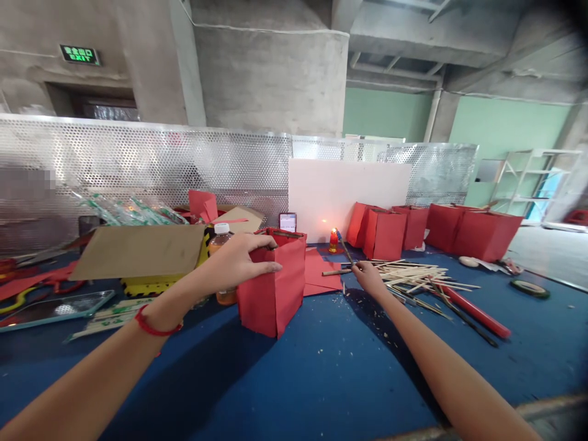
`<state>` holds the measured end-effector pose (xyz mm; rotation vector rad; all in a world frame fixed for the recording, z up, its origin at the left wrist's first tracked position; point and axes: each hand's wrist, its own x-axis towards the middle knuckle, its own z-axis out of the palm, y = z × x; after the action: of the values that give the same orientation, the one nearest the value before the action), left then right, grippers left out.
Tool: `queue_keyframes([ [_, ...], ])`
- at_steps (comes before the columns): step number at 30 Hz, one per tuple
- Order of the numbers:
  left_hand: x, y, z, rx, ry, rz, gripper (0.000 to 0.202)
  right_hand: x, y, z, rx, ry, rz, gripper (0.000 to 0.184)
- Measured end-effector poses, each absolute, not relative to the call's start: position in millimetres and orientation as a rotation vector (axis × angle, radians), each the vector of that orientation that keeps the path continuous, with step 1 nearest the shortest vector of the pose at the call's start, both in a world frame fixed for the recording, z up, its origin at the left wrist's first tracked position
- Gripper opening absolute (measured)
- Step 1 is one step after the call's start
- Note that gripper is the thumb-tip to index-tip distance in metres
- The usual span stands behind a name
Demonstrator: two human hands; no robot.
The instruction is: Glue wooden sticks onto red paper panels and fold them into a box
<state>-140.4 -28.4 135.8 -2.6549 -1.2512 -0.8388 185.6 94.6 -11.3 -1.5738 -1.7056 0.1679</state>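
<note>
A red paper box point(290, 278) with an open top and sticks along its rim stands on the blue table. My left hand point(250, 257) grips its upper left edge, fingers over the rim and thumb against the outer face. Farther right, my right hand point(367, 277) pinches a thin dark stick point(347, 250). The stick's bluish tip is at the flame of a small red candle point(333, 241). A short brown stick point(336, 272) lies by my right fingertips; whether they touch it I cannot tell. Flat red paper point(319, 275) lies between the box and my right hand.
Several red paper boxes point(384, 234) stand at the back right. Loose sticks point(418, 275), a red tube point(480, 313) and a tape roll point(529, 288) lie on the right. A capped bottle point(225, 297), a cardboard box point(138, 251) and a glassy tray point(59, 311) occupy the left.
</note>
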Motion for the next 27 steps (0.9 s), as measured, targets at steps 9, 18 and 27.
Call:
queue_keyframes([
  [9,-142.8,-24.3,132.3,-2.624,-1.224,-0.807,0.040,185.3,95.1,-12.6,-1.566,-1.704,0.151,0.029],
  [18,-140.5,-23.8,130.2,-2.641,-1.171,-0.883,0.035,186.6,96.4,-13.2,-1.591,-1.687,0.138,0.028],
  [27,-139.8,-23.8,130.7,-2.621,-1.195,-0.897,0.028,186.8,95.6,-12.3,-1.581,-1.699,0.168,0.029],
])
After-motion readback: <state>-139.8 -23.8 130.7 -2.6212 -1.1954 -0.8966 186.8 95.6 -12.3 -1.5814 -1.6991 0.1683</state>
